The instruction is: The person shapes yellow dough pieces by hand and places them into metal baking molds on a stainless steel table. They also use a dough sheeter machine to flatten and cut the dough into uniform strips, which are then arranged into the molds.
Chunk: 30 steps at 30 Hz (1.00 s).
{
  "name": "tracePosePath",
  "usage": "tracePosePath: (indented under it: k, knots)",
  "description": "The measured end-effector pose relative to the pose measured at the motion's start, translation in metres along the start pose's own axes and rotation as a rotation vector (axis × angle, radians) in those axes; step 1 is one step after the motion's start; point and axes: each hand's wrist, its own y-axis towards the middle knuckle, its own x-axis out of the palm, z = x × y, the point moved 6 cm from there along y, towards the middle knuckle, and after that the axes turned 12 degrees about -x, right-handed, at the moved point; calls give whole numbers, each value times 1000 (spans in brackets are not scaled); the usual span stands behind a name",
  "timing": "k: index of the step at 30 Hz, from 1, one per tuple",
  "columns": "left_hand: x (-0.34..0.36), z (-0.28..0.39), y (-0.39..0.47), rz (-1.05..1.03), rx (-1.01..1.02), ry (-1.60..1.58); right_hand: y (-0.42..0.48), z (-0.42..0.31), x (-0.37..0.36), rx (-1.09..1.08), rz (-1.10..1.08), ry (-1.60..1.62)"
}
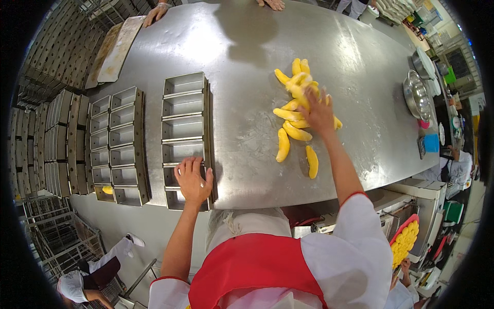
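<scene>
My left hand (pixel 193 181) rests over the near end of a strap of metal loaf tins (pixel 182 128), its fingers spread across a divider. The visible compartments of that strap hold nothing. On the steel table my right hand (pixel 318 112) reaches into a loose pile of curved yellow dough pieces (pixel 295 131) dusted with white powder. Its fingertips touch the pieces at the pile's middle, which are blurred; whether it grips one cannot be told. A single dough piece (pixel 312 162) lies apart on the near side of the pile.
A double-row strap of tins (pixel 123 145) stands left, with a yellow piece (pixel 107 190) in one near compartment. More tins (pixel 58 143) are stacked beyond. Steel bowls (pixel 417 96) and a blue container (pixel 431 143) sit right. Another person's gloved hand (pixel 155 14) is at the far edge.
</scene>
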Motion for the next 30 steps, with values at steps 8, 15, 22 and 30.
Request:
tracePosePath:
  k: [8,15,22,30]
  knots:
    - [3,2,11,4,29,10,128,92,71,318,-416,448]
    - [8,7,27,44,47,30,45,-57,9,137,-217,681]
    - [10,3,25,25,40,38,-38,-35,-65,17,-46,687]
    - [13,5,24,25,80,47,26,44,39,484,-234,187]
